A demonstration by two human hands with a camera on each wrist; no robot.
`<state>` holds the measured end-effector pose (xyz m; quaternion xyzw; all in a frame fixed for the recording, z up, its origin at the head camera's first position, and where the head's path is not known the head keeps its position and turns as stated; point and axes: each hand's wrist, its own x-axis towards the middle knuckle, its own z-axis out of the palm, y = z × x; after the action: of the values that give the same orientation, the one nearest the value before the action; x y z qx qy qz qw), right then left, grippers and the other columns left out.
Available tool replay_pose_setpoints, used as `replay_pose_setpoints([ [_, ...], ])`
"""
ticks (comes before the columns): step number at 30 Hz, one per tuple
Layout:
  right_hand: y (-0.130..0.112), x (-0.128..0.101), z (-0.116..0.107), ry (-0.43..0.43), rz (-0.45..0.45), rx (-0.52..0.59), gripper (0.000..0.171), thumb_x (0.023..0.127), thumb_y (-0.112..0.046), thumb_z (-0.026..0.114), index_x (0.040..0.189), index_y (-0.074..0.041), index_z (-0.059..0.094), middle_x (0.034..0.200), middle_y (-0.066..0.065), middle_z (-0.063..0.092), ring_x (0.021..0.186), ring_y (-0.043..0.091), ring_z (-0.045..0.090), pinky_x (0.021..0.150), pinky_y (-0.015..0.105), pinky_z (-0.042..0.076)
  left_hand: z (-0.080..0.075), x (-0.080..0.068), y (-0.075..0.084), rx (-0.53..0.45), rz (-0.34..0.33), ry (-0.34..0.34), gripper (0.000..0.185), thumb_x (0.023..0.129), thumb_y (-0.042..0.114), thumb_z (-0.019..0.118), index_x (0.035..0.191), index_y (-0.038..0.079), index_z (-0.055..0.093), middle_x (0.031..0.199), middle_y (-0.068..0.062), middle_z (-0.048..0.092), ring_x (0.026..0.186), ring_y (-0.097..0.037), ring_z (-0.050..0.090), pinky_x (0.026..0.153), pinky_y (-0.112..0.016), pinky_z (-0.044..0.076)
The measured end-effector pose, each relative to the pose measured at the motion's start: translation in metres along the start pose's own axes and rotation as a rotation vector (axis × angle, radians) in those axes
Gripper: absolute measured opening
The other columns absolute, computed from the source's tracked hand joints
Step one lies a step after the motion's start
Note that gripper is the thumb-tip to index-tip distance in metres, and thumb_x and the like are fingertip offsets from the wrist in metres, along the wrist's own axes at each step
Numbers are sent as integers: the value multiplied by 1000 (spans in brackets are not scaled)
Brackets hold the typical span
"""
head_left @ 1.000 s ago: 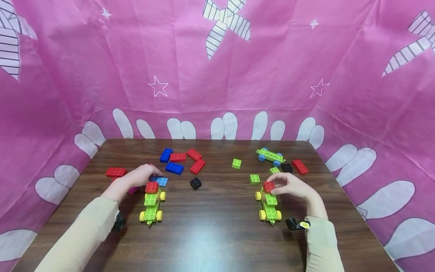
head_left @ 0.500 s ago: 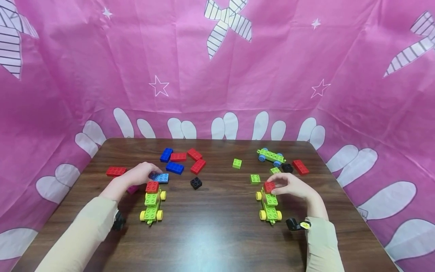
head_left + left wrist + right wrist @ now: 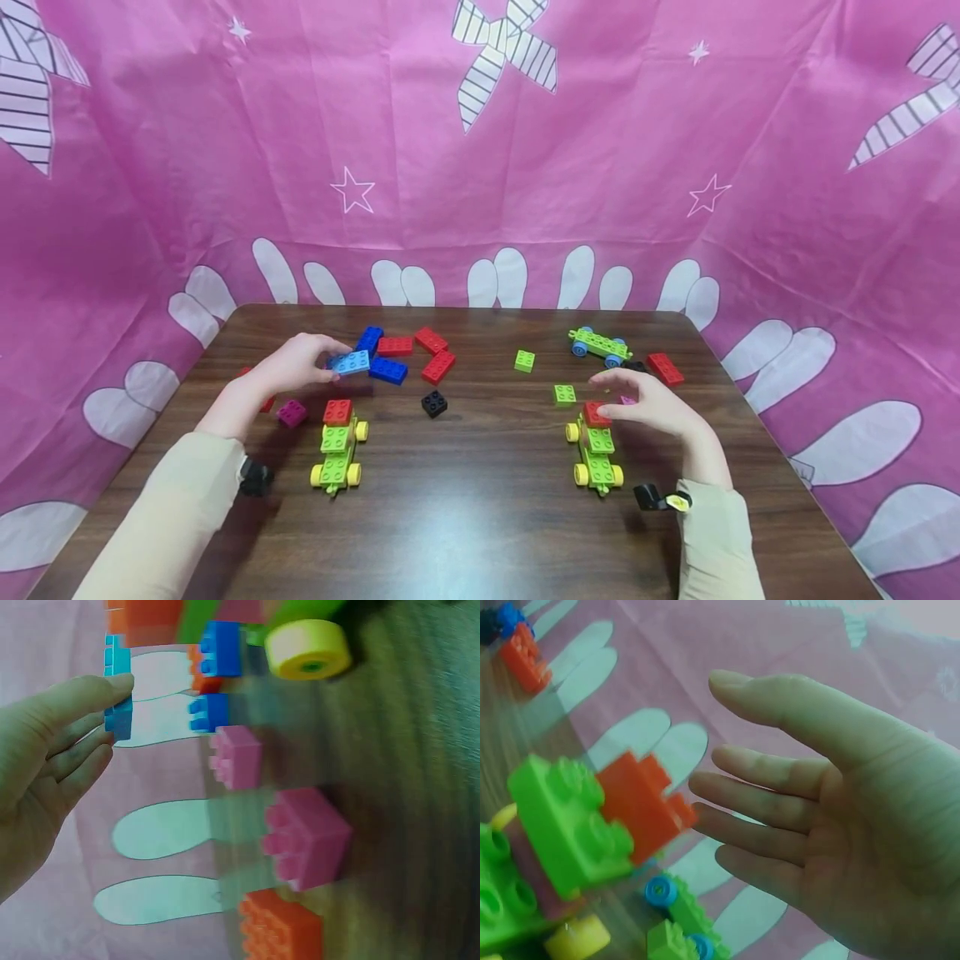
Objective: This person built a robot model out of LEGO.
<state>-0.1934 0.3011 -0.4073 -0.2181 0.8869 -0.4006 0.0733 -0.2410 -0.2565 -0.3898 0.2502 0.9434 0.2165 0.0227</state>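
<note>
My left hand (image 3: 300, 364) pinches a light blue flat brick (image 3: 349, 362) above the table; the left wrist view shows the light blue brick (image 3: 118, 690) edge-on at my fingertips (image 3: 112, 688). Below it stands a green car with yellow wheels and a red brick on top (image 3: 335, 446). My right hand (image 3: 637, 400) is open with straight fingers (image 3: 750, 817), just right of the red brick (image 3: 597, 414) on a second green car (image 3: 596, 454). The red brick (image 3: 641, 802) sits beside the fingertips, apart from them.
Loose red and blue bricks (image 3: 408, 354) lie at the back left, with a black brick (image 3: 433, 403) and a magenta brick (image 3: 292, 412). Green bricks (image 3: 562, 393), a blue-wheeled green car (image 3: 597, 345) and a red brick (image 3: 664, 367) lie at the back right. Pink cloth walls surround the dark table (image 3: 465, 517).
My left hand has lifted the light blue brick off the table and moved it back. My right hand has let go of the red brick on the right car and opened.
</note>
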Motion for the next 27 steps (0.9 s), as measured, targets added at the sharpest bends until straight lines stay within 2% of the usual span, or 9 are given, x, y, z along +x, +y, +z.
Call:
replay_pose_setpoints([
  [4, -13, 1, 2, 34, -27, -55, 46, 85, -25, 76, 126, -9, 62, 122, 7, 66, 114, 19, 60, 94, 43, 52, -11, -4, 12, -4, -5, 54, 44, 81, 4, 76, 123, -3, 64, 115, -22, 68, 100, -33, 64, 87, -51, 54],
  [7, -24, 3, 6, 49, -53, -77, 46, 85, -25, 76, 125, -10, 62, 123, 5, 66, 117, 26, 60, 93, 35, 53, -18, -7, 26, -8, -2, 91, 46, 82, 5, 76, 125, -3, 63, 119, -21, 67, 103, -33, 62, 90, -52, 53],
  [9, -32, 6, 9, 56, -67, -84, 46, 84, -26, 77, 125, -10, 62, 124, 5, 66, 119, 30, 60, 93, 34, 53, -22, -9, 38, -2, 9, 108, 47, 82, 6, 76, 126, -2, 62, 121, -21, 66, 105, -34, 61, 91, -53, 52],
  [16, -57, 13, 25, 93, -110, -88, 46, 84, -25, 77, 125, -11, 62, 125, 8, 67, 119, 27, 59, 99, 55, 47, -29, -11, 77, 1, 32, 133, 49, 84, 11, 76, 129, 1, 61, 125, -19, 65, 109, -33, 61, 92, -52, 52],
  [20, -67, 16, 35, 97, -152, -77, 43, 85, -22, 76, 124, -9, 63, 123, 8, 67, 117, 26, 61, 98, 54, 49, -26, -11, 95, -4, 73, 150, 49, 83, 10, 77, 129, 2, 62, 124, -17, 66, 109, -32, 62, 92, -51, 53],
  [27, -83, 23, 53, 87, -165, -38, 44, 84, -22, 78, 123, -9, 63, 120, 6, 68, 115, 25, 62, 99, 53, 49, -13, -9, 128, -36, 134, 167, 47, 81, 14, 79, 125, 6, 66, 121, -12, 68, 105, -27, 62, 88, -46, 55],
])
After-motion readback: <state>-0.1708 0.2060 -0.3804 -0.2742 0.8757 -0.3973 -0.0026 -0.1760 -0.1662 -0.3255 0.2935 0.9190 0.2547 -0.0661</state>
